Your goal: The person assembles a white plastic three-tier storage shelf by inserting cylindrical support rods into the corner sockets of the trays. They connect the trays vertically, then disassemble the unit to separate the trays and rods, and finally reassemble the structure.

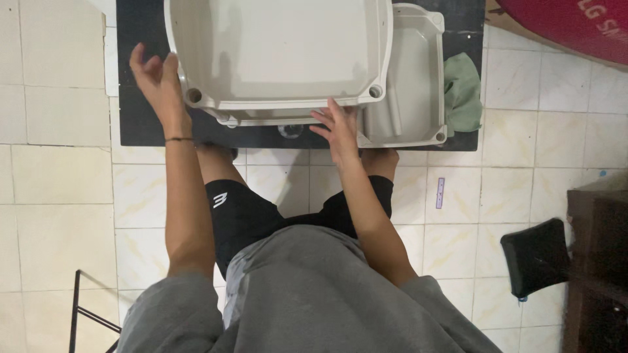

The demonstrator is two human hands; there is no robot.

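- Tray (281, 59), large, shallow and pale grey, lies on a dark bench (140, 117) with its open side up; round holes sit at its two near corners.
- Under it and out to the right lies a second grey tray (412, 85) of the same kind, its right part and near edge showing past the upper one.
- Left hand (157, 78) is raised at the upper tray's near-left corner, palm turned toward the tray; its fingers (139, 59) are loose and spread, gripping nothing, and the side of the hand is just at the rim, though contact cannot be told for sure.
- Right hand (340, 131) lies flat with fingers stretched out at the near edge, below the upper tray's rim, touching the lower tray's edge; it is not clenched on anything.
- A thin dark band circles the left wrist.
- Green cloth (463, 91) lies crumpled on the bench, just beside the second tray's right wall.
- Bench stands on a pale tiled floor (59, 196); the person wears a grey top and black shorts.
- A red curved object (562, 26) shows at the upper right corner, and a black padded seat (536, 255) stands by a dark wooden piece of furniture at the right, well apart from the bench.
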